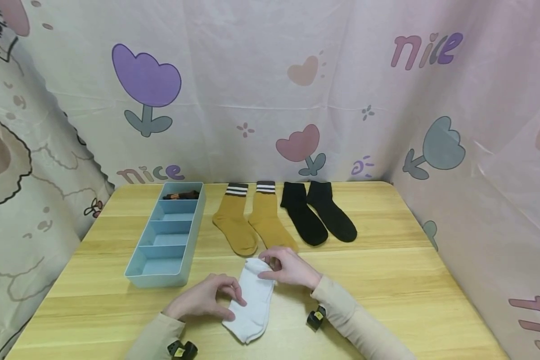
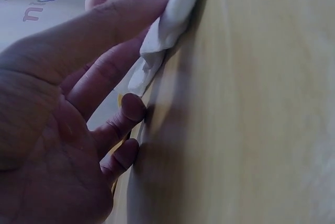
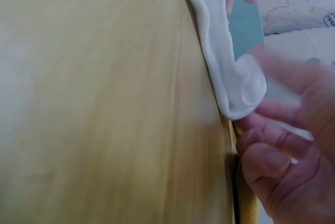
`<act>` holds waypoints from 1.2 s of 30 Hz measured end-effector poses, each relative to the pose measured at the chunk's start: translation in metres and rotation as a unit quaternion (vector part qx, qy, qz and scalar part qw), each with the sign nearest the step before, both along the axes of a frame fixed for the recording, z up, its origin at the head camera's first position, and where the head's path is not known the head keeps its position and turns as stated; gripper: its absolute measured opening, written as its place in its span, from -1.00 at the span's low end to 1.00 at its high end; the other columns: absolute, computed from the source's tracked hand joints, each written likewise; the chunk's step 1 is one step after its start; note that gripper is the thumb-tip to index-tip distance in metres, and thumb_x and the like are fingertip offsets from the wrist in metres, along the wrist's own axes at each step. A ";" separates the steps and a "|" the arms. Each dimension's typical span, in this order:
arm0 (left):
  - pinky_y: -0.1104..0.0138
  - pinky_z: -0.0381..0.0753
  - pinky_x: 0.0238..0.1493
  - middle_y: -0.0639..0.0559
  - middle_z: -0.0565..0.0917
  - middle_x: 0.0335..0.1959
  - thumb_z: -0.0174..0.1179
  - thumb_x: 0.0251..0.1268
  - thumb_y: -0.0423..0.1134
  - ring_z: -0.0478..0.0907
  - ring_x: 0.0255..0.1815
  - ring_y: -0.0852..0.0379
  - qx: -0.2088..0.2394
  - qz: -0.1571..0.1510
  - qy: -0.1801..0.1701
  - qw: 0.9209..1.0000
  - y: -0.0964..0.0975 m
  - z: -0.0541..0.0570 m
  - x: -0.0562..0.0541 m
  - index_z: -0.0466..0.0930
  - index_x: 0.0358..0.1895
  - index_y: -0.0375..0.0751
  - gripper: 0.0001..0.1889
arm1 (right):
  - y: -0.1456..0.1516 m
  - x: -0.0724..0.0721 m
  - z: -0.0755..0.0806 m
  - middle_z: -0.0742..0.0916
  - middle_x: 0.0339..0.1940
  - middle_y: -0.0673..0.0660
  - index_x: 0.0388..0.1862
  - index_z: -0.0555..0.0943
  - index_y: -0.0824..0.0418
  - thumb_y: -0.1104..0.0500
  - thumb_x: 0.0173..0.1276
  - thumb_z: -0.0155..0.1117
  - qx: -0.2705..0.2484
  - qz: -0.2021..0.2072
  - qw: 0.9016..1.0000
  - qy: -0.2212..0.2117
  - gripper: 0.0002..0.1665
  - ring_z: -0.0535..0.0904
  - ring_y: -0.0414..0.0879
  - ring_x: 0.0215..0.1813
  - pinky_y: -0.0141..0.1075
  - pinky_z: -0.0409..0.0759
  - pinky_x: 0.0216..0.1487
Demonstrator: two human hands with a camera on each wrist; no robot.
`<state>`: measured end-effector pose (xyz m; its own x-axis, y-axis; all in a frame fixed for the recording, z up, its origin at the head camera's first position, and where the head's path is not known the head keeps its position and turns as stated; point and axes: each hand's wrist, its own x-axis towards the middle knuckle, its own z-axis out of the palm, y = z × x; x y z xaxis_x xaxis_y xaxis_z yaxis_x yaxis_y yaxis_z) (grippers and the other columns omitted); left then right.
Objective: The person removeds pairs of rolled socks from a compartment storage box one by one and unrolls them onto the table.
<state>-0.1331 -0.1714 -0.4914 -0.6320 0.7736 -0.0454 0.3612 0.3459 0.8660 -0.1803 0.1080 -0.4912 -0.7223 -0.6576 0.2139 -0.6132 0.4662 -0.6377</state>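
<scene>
A pair of white socks (image 1: 253,300) lies lengthwise near the front of the table, one layer on the other. My left hand (image 1: 209,298) rests at the near left side of the socks, thumb and forefinger spread and touching the fabric. At the far end, my right hand (image 1: 290,268) pinches the edge of the socks between thumb and fingers. In the right wrist view that end of the socks (image 3: 250,85) bulges up in a curl beside the blurred thumb. The left wrist view shows the left thumb (image 2: 131,12) against the white fabric (image 2: 178,12), the other fingers loosely bent.
A light blue organizer box (image 1: 191,245) with several compartments stands on the left. Dark folded fabric (image 1: 182,195) lies in its far compartment. Mustard socks (image 1: 235,220) with striped cuffs and black socks (image 1: 307,217) lie behind the white ones. A printed curtain (image 1: 234,75) surrounds the table (image 1: 387,280).
</scene>
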 end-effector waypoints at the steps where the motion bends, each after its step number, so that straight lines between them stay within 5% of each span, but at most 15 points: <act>1: 0.38 0.38 0.23 0.23 0.82 -0.13 0.49 0.05 -0.13 0.63 0.12 0.27 -0.001 0.000 0.000 1.000 0.000 0.000 0.000 0.59 -0.14 0.01 -0.68 | 0.000 0.000 0.000 0.68 -0.47 0.05 -0.13 0.72 0.17 0.14 0.30 0.44 0.002 -0.004 1.000 -0.009 -0.80 0.47 -0.30 -0.44 -0.55 0.43 -0.37; 5: 0.39 0.40 0.19 0.22 0.82 -0.13 0.49 0.04 -0.13 0.63 0.11 0.27 0.002 -0.005 0.010 1.000 -0.002 0.000 0.000 0.59 -0.14 0.01 -0.67 | -0.001 -0.001 -0.002 0.72 -0.48 0.00 -0.26 0.75 0.17 0.23 0.31 0.40 0.002 -0.041 0.999 -0.031 -0.94 0.46 -0.40 -0.46 -0.53 0.49 -0.38; 9: 0.39 0.41 0.15 0.21 0.83 -0.13 0.49 0.05 -0.14 0.63 0.09 0.27 0.010 -0.010 0.021 1.000 -0.004 0.000 -0.001 0.59 -0.14 0.00 -0.67 | -0.001 -0.003 -0.004 0.73 -0.46 0.02 -0.20 0.75 0.20 0.27 0.32 0.36 -0.001 -0.071 0.997 -0.006 -0.90 0.43 -0.40 -0.48 -0.53 0.48 -0.39; 16: 0.40 0.41 0.13 0.21 0.83 -0.14 0.49 0.05 -0.12 0.63 0.08 0.27 0.012 -0.013 0.026 0.999 -0.005 -0.001 -0.002 0.59 -0.14 0.00 -0.67 | -0.005 -0.002 -0.002 0.70 -0.41 0.04 -0.06 0.74 0.21 0.20 0.32 0.41 -0.005 -0.040 0.999 0.022 -0.77 0.42 -0.36 -0.48 -0.54 0.42 -0.40; 26: 0.39 0.41 0.11 0.18 0.83 -0.14 0.49 0.05 -0.17 0.64 0.07 0.28 0.019 -0.022 0.037 0.999 -0.006 -0.001 -0.002 0.59 -0.14 -0.03 -0.68 | -0.010 -0.004 -0.001 0.61 -0.37 0.09 -0.16 0.65 0.17 0.39 0.19 0.40 -0.003 -0.055 0.998 0.039 -0.75 0.47 -0.17 -0.39 -0.50 0.41 -0.34; 36: 0.43 0.36 0.25 0.11 0.83 -0.09 0.39 0.06 -0.39 0.63 0.18 0.15 0.040 -0.019 0.019 0.999 -0.014 -0.005 -0.002 0.57 -0.05 -0.08 -0.64 | 0.002 -0.012 -0.002 0.64 -0.40 0.15 -0.16 0.79 0.29 0.41 0.23 0.36 -0.035 -0.027 0.997 -0.061 -0.79 0.38 -0.33 -0.41 -0.53 0.42 -0.32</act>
